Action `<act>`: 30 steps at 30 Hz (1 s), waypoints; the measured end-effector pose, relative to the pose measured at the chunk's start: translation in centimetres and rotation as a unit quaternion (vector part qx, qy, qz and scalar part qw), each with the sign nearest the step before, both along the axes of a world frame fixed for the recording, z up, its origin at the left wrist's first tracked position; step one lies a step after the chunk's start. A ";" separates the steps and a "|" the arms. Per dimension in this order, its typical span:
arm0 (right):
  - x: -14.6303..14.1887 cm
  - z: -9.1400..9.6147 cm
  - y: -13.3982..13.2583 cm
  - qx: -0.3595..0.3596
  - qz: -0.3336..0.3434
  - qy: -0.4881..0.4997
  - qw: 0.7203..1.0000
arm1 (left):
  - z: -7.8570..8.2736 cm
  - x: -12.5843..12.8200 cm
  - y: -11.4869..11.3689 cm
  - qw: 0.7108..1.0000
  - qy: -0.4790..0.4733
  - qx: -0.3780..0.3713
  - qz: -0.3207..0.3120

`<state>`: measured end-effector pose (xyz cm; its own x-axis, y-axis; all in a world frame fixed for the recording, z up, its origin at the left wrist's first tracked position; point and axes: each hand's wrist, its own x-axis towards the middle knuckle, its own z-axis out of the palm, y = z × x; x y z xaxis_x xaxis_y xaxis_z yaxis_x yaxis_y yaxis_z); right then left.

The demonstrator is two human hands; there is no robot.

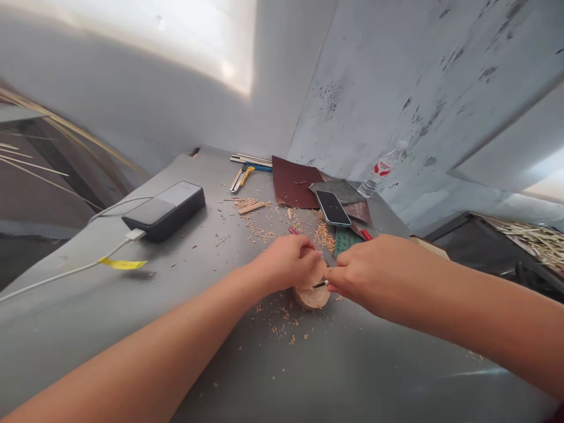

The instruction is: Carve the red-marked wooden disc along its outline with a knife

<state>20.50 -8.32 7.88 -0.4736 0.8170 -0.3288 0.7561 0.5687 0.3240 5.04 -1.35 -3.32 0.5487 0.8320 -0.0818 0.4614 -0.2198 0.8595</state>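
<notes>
A pale, rounded piece of wood (pixel 311 298) rests on the grey table, with a carved upper surface. My left hand (pixel 291 261) is closed on its far left side and steadies it. From the right, my right hand (pixel 368 273) is closed round a carving tool, whose thin dark blade (pixel 319 285) touches the top of the wood. The tool's handle is mostly hidden in my fingers. A small red tip (pixel 293 231) shows just beyond my left hand; what it belongs to is hidden. Wood shavings (pixel 286 329) lie around the piece.
A black power bank (pixel 165 211) with white cables sits at left. Farther back are a yellow utility knife (pixel 242 177), thin sticks (pixel 251 159), dark red sandpaper (pixel 296 183), a phone (pixel 333 208) and a plastic bottle (pixel 381 170). Green sandpaper (pixel 346 239) lies near my right hand.
</notes>
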 end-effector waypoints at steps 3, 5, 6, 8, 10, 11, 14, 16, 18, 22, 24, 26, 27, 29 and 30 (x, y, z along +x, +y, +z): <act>-1.7 0.4 0.2 -0.085 0.003 -0.126 0.988 | 0.3 -0.1 -0.1 1.000 0.009 0.001 -0.002; -2.4 0.3 0.3 -0.094 0.010 -0.153 0.984 | 0.4 -0.1 -0.1 1.000 0.016 0.001 -0.005; -2.7 0.3 0.3 -0.099 0.016 -0.160 0.982 | 0.4 -0.1 -0.1 1.000 0.019 0.000 -0.006; -3.1 0.3 0.2 -0.111 0.026 -0.171 0.979 | 0.4 -0.1 -0.1 1.000 0.020 0.003 -0.007; -3.4 0.6 0.0 -0.115 0.022 -0.180 0.977 | 0.5 -0.1 -0.1 1.000 0.019 0.009 -0.009; -3.6 0.8 0.0 -0.110 0.015 -0.184 0.977 | 0.5 -0.1 -0.1 1.000 0.019 0.011 -0.010; -3.9 1.4 -0.1 -0.090 -0.015 -0.185 0.979 | 0.7 -0.2 -0.2 1.000 0.025 0.010 -0.015; -3.9 1.5 -0.1 -0.082 -0.023 -0.174 0.981 | 0.7 -0.2 -0.2 0.999 0.028 0.012 -0.016; -3.8 1.4 0.0 -0.075 -0.021 -0.167 0.983 | 0.5 -0.2 -0.1 0.999 0.028 0.022 -0.016; -4.0 0.8 -0.5 -0.071 0.021 -0.190 0.979 | 0.4 -0.2 -0.2 0.999 0.034 0.024 -0.015; -4.2 0.4 -1.0 -0.068 0.042 -0.198 0.977 | 0.6 -0.2 -0.3 0.999 0.044 0.021 -0.013; -4.4 0.0 -1.6 -0.074 0.026 -0.200 0.977 | 0.8 -0.1 -0.5 0.998 0.060 0.024 -0.009; -4.5 -0.2 -1.9 -0.083 0.006 -0.200 0.976 | 0.9 0.0 -0.5 0.997 0.069 0.025 -0.008; -4.4 -0.6 -2.3 -0.098 -0.036 -0.196 0.975 | 1.0 0.1 -0.6 0.996 0.084 0.028 -0.009; -4.4 -0.7 -2.5 -0.097 -0.040 -0.194 0.975 | 1.1 0.1 -0.6 0.996 0.089 0.031 -0.011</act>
